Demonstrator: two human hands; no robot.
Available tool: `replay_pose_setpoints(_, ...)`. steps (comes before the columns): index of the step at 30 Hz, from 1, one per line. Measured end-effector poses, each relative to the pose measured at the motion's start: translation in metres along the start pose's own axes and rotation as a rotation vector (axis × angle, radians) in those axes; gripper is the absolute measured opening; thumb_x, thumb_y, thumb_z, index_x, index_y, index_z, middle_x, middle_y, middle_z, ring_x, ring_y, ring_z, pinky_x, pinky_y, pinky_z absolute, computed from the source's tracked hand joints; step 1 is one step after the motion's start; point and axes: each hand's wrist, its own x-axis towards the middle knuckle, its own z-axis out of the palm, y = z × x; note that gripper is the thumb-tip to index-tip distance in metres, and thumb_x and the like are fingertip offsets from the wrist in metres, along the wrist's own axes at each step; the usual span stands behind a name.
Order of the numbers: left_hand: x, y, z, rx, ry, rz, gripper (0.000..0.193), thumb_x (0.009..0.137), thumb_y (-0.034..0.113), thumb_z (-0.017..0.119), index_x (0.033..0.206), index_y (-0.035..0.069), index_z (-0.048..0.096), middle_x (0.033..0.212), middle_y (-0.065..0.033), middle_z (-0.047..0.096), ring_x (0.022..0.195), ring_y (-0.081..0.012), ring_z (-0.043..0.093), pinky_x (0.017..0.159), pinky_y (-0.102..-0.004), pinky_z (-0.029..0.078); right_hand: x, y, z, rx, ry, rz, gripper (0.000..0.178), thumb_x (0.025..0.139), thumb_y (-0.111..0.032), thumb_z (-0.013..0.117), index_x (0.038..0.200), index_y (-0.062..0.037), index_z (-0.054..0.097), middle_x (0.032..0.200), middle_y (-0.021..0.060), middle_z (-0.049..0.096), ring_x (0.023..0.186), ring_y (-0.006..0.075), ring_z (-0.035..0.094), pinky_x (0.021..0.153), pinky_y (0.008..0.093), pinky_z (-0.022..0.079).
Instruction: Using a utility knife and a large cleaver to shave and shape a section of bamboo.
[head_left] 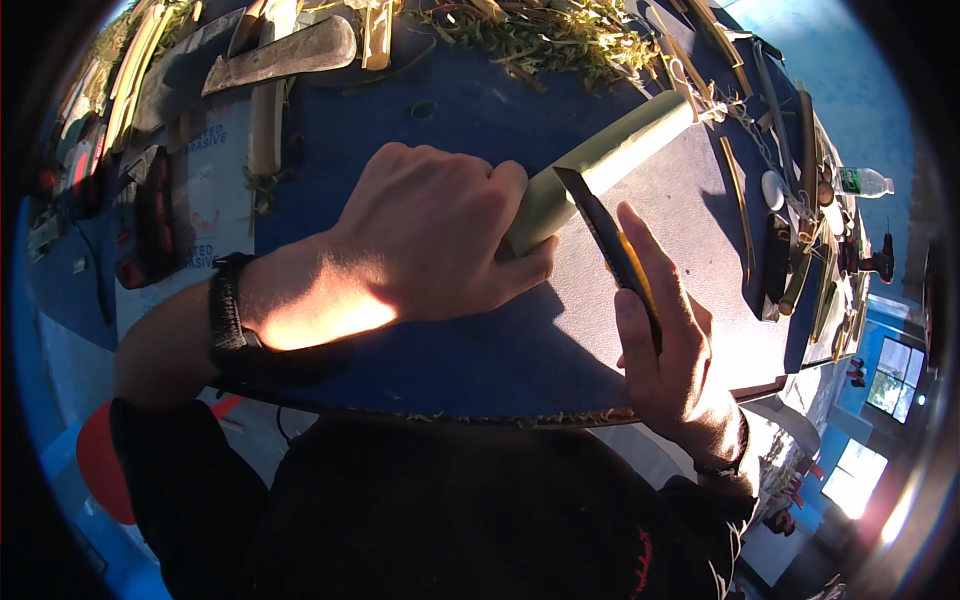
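Observation:
A pale green bamboo tube lies slanted over the blue tabletop, its far end in sunlight. My left hand is closed round the near end of the tube, knuckles up, and hides part of it. In my right hand is a knife with a dark, narrow body and yellow along the grip. Its upper end rests at the tube's side, just beyond my left hand; I cannot tell whether the edge touches. My right index finger stretches along the knife, with the thumb on its other side.
Green shavings and bamboo strips cover the far edge. At the far left lie a broad metal blade, printed sheets and a red-and-black tool. On the right are a plastic bottle, a drill and more bamboo pieces.

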Motion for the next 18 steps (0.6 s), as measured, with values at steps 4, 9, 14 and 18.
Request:
replay_pose_setpoints(4,-0.002,-0.001,0.001,-0.002,0.022,0.009,0.042,0.087,0.042,0.076,0.082,0.001,0.066,0.063,-0.0136,0.067,0.06,-0.0328,0.072,0.058,-0.0435,0.057,0.001,0.0,0.003,0.027,0.0,-0.013,0.055,0.1,0.003,0.05,0.155,0.0024,0.044,0.136,0.0316,0.064,0.123,0.0447,0.067,0.1,0.0445,0.056)
replay_pose_setpoints(9,-0.003,-0.003,0.004,0.028,0.046,0.037,0.041,0.088,0.042,0.074,0.082,0.003,0.062,0.067,-0.0121,0.068,0.059,-0.0321,0.07,0.056,-0.0414,0.055,-0.01,0.003,0.001,-0.038,0.012,-0.068,0.058,0.101,0.001,0.053,0.158,0.0029,0.039,0.137,0.0305,0.063,0.124,0.0419,0.067,0.104,0.0435,0.053)
replay_pose_setpoints(14,-0.004,-0.003,0.006,0.017,0.087,0.06,0.041,0.09,0.042,0.073,0.081,0.002,0.063,0.066,-0.0129,0.068,0.057,-0.031,0.07,0.056,-0.0404,0.056,-0.023,0.003,-0.002,0.22,-0.07,0.272,0.052,0.105,-0.009,0.059,0.153,0.0043,0.043,0.119,0.0239,0.068,0.107,0.0357,0.071,0.093,0.0419,0.055)
replay_pose_setpoints(18,-0.004,-0.003,0.005,0.03,0.061,0.046,0.04,0.09,0.04,0.074,0.08,0.002,0.065,0.064,-0.0127,0.067,0.058,-0.0312,0.071,0.057,-0.0407,0.056,-0.024,0.003,0.002,0.088,0.026,0.201,0.042,0.105,-0.012,0.062,0.142,0.0043,0.05,0.102,0.0199,0.069,0.092,0.0311,0.072,0.082,0.0409,0.056)
